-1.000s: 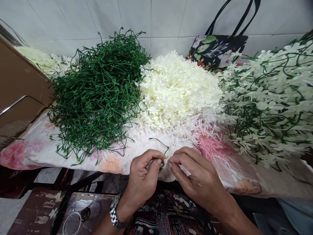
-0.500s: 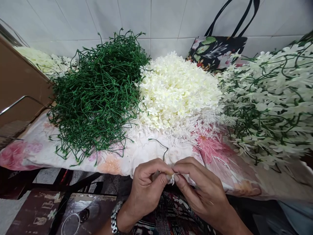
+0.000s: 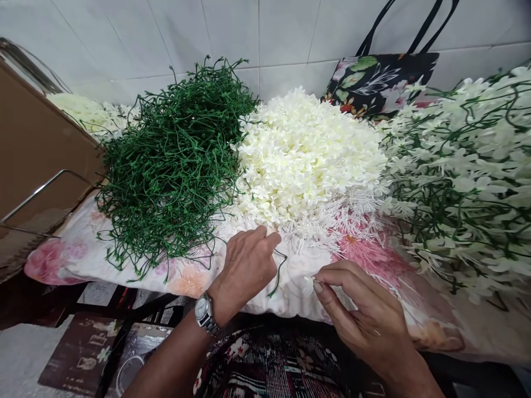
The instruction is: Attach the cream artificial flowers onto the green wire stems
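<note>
My left hand (image 3: 251, 257), with a metal watch (image 3: 203, 308) on its wrist, reaches to the front edge of the white artificial flower pile (image 3: 309, 155). Its fingers are curled and the fingertips are turned away, so anything in them is hidden. Lower and to the right, my right hand (image 3: 365, 309) pinches a small white flower piece (image 3: 309, 280) between thumb and forefinger. A thin white strand (image 3: 384, 282) shows behind that hand; whether it is held I cannot tell. Between the hands, a single green plastic stem (image 3: 280, 273) lies on the floral cloth (image 3: 188, 281).
A tangled heap of green plastic stems (image 3: 174, 166) stands left of the white flowers. White flowers on green stems (image 3: 464, 188) are piled at right. A floral bag (image 3: 381, 83) leans on the tiled wall; a brown cardboard box (image 3: 45, 143) stands at far left.
My hands have parted. The left moved up and forward to the flower pile; the right shifted right, keeping a small white piece pinched. The view has also shifted slightly.
</note>
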Action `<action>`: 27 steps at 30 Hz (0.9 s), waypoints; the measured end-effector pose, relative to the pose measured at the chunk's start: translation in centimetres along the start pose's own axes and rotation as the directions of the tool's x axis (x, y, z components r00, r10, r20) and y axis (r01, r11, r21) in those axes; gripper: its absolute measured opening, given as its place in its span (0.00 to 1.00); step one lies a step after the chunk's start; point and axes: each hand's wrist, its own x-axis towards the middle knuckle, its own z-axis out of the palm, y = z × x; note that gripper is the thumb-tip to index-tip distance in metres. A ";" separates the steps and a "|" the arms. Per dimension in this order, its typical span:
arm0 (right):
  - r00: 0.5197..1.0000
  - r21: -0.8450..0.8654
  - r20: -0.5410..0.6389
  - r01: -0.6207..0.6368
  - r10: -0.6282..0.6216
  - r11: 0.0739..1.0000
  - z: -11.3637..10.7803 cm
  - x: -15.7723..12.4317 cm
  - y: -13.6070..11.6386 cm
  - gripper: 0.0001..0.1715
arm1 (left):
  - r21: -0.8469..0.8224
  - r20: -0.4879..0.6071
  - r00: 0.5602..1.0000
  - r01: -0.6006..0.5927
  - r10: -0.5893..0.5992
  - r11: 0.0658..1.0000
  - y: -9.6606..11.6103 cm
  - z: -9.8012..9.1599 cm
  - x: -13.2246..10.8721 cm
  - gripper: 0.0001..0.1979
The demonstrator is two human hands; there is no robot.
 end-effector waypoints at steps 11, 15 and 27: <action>0.999 0.059 -0.036 -0.029 0.031 0.998 -0.2 0.0 0.0 0.07 | -0.066 -0.192 0.981 -0.051 0.037 0.997 -0.6 0.5 -0.9 0.15; 0.992 0.221 -0.020 -0.121 0.128 0.968 -0.2 0.4 -0.7 0.05 | -0.168 -0.400 0.913 -0.164 0.085 0.972 -0.9 0.3 -2.4 0.13; 1.000 0.196 0.015 -0.007 0.004 0.981 1.1 1.1 -3.1 0.08 | -0.445 -0.611 0.788 -0.266 -0.073 0.855 0.4 0.9 -5.7 0.12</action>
